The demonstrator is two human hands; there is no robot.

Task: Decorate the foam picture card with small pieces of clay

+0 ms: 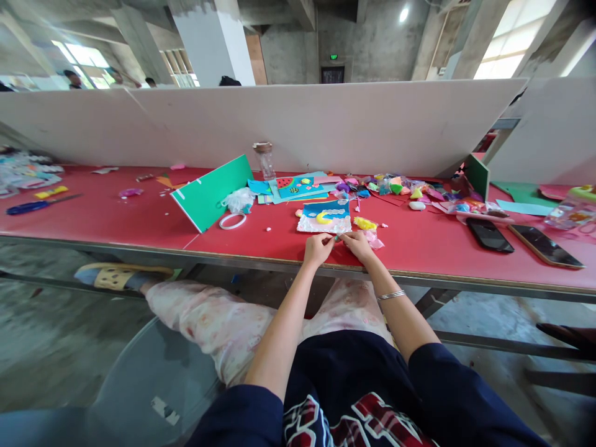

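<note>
At the table's front edge, my left hand (318, 249) and my right hand (357, 246) meet, fingertips pinched together. Between them shows a small green bit (336, 238), too small to make out fully; it looks like modelling clay. Just beyond my fingers lies a craft picture (325, 225) with a blue top, a white lumpy lower part and a yellow crescent (323, 218). Right of the picture are a yellow clay packet (365, 223) and a pink packet (372, 238), close to my right hand.
A green board (214, 195) leans left of a clear bottle (265, 162). Colourful clay packets (395, 186) are piled along the back right. Two phones (490, 235) lie far right, and blue-handled scissors (32, 207) far left. A white partition (288, 124) stands behind.
</note>
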